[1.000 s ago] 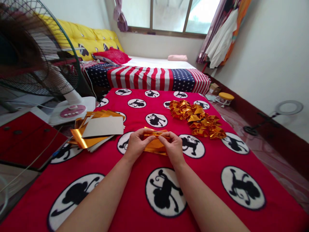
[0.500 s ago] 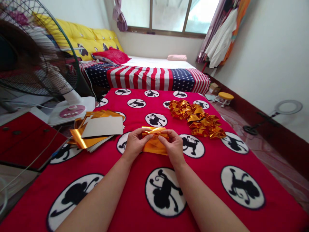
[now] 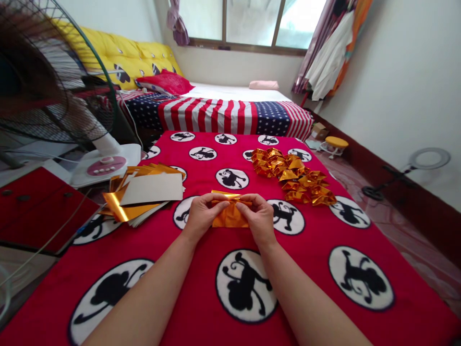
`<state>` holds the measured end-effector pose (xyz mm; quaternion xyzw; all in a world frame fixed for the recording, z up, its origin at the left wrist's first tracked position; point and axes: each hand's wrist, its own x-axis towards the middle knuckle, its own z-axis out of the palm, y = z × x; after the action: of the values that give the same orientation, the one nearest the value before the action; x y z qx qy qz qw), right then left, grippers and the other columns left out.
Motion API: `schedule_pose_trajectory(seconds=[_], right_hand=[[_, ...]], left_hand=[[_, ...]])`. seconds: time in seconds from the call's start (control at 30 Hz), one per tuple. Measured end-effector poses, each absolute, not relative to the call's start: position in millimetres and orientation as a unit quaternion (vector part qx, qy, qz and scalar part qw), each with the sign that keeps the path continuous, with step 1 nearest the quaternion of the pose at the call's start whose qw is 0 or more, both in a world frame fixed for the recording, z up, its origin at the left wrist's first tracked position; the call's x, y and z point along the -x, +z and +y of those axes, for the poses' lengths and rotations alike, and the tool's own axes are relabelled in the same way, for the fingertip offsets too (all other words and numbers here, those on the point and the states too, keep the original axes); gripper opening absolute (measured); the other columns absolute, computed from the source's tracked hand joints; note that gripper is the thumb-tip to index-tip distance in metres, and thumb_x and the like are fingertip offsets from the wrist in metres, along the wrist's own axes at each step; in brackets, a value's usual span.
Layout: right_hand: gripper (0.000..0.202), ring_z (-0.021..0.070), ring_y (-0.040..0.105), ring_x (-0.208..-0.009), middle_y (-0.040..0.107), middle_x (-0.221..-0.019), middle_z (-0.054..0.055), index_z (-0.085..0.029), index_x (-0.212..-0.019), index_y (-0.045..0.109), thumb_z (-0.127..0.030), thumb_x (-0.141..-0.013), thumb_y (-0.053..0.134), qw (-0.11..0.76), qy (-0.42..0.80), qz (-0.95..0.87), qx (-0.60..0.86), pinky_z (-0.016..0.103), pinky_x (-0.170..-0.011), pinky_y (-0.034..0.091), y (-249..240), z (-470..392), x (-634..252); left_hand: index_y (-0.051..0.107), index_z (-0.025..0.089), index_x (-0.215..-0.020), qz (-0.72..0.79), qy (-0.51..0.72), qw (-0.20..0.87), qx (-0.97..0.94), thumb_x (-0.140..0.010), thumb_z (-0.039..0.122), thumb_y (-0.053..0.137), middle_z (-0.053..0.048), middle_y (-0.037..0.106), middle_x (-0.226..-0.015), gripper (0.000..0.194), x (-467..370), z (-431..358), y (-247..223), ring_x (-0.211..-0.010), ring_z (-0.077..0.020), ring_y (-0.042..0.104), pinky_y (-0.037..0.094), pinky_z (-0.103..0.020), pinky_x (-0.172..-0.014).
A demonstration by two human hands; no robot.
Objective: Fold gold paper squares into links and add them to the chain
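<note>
A shiny gold foil paper (image 3: 231, 219), partly folded, is pinched between my two hands just above the red cloth (image 3: 187, 307). My left hand (image 3: 203, 211) grips its left side with thumb and fingers, the thumb lying on the near face. On the other side my right hand (image 3: 258, 214) pinches it the same way, both thumbs pointing inward at the middle. The fingertips behind the paper are hidden. To the left lies a stack of gold and white paper sheets (image 3: 153, 188). Several folded gold paper ingots (image 3: 293, 175) sit clustered beyond my right hand.
An electric fan (image 3: 104, 163) stands at the left, its blades blurred, beside a dark red panel (image 3: 43, 206) with a cable across it. Past the cloth's far edge is a bed (image 3: 216, 115). A yellow stool (image 3: 336, 142) and a ring light (image 3: 430, 157) stand on the right.
The lower flap of the gold paper hangs a little shorter and straighter, and the top fold has narrowed between the fingers. Both hands stay in nearly the same place.
</note>
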<state>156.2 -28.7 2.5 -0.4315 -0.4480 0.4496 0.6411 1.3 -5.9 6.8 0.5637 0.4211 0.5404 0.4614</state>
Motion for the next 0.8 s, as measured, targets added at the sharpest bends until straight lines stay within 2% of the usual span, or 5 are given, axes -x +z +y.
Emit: schedule_pose_trajectory(seconds=[0.17, 0.37, 0.6, 0.73, 0.8], right_hand=[[0.036, 0.0187, 0.069, -0.078, 0.072, -0.088, 0.003, -0.021, -0.099, 0.066, -0.034, -0.068, 0.079, 0.627, 0.473, -0.448, 0.428, 0.03, -0.072, 0.056, 2.0, -28.1, -155.6], [0.027, 0.0159, 0.066, -0.072, 0.07, -0.081, 0.001, -0.02, -0.088, 0.067, -0.033, -0.068, 0.079, 0.625, 0.468, -0.446, 0.438, 0.027, -0.067, 0.054, -0.7, -27.2, -155.6], [0.025, 0.0145, 0.064, -0.068, 0.068, -0.075, 0.0, -0.019, -0.083, 0.065, -0.033, -0.067, 0.08, 0.626, 0.455, -0.451, 0.445, 0.025, -0.064, 0.052, -0.2, -27.9, -156.1], [0.022, 0.0133, 0.062, -0.066, 0.066, -0.073, -0.001, -0.019, -0.078, 0.064, -0.031, -0.068, 0.079, 0.624, 0.451, -0.461, 0.441, 0.024, -0.062, 0.051, 1.4, -28.3, -156.3], [0.024, 0.0142, 0.064, -0.07, 0.068, -0.077, -0.001, -0.02, -0.084, 0.065, -0.031, -0.068, 0.079, 0.621, 0.461, -0.462, 0.434, 0.025, -0.065, 0.052, 2.3, -28.4, -156.3]], left_hand=[[0.075, 0.016, -0.079, 0.43, 0.549, 0.438, -0.567, -0.067, 0.036, 0.08, -0.004, 0.075, -0.077, 0.024, -0.7, -3.7, 4.1, -0.069, -0.0174, 0.068, 0.055, -0.024, -0.065], [0.074, 0.017, -0.08, 0.423, 0.542, 0.435, -0.582, -0.072, 0.033, 0.077, -0.003, 0.075, -0.079, 0.018, 0.0, -3.1, 1.5, -0.072, -0.0162, 0.069, 0.055, -0.023, -0.068], [0.071, 0.016, -0.099, 0.415, 0.529, 0.464, -0.577, -0.065, 0.03, 0.082, -0.007, 0.075, -0.092, 0.038, -1.9, -5.7, 4.3, -0.083, -0.0205, 0.071, 0.057, -0.027, -0.075], [0.074, 0.017, -0.083, 0.416, 0.518, 0.451, -0.596, -0.069, 0.031, 0.079, -0.005, 0.075, -0.081, 0.021, -2.5, -6.6, 4.5, -0.076, -0.0191, 0.071, 0.057, -0.026, -0.07], [0.074, 0.017, -0.078, 0.418, 0.524, 0.44, -0.598, -0.069, 0.031, 0.079, -0.004, 0.075, -0.076, 0.017, -2.1, -6.4, 3.3, -0.071, -0.0175, 0.069, 0.055, -0.024, -0.066]])
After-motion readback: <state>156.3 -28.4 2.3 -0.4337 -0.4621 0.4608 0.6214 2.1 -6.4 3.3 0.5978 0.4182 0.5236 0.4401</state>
